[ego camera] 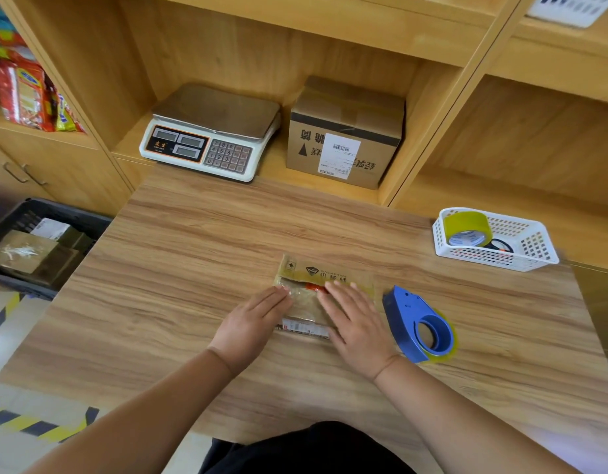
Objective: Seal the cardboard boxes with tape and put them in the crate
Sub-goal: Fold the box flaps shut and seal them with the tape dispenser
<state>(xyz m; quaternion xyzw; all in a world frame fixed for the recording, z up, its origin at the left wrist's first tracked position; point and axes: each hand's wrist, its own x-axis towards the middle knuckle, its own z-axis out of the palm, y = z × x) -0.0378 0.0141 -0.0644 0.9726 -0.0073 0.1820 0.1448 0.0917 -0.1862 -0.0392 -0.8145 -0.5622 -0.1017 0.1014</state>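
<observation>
A small flat box (314, 270) lies near the middle of the tabletop (193, 268), and both hands are laid on it. The left hand (253, 321) covers its left edge and the right hand (355, 319) its right half. Neither grips anything: the fingers (278, 297) are straight and spread flat, palms down, pressing on the top. A glossy strip of tape (304, 302) shows between them, so the step in hand looks like rubbing the tape down onto the cardboard. To do it well, press from the middle of the seam outward toward each end, so that air and wrinkles get pushed out rather than trapped. Then run the fingertips over the ends where the strip folds down the sides, since those corners are the likeliest to lift. Keep one palm holding the light box while the other slides, or it may skate across the smooth wood. The blue dispenser (418, 326) lies just beside the right hand, close enough if a second strip seems needed. The crate (56, 210) sits below the tabletop's left edge, with other boxes already in it.
</observation>
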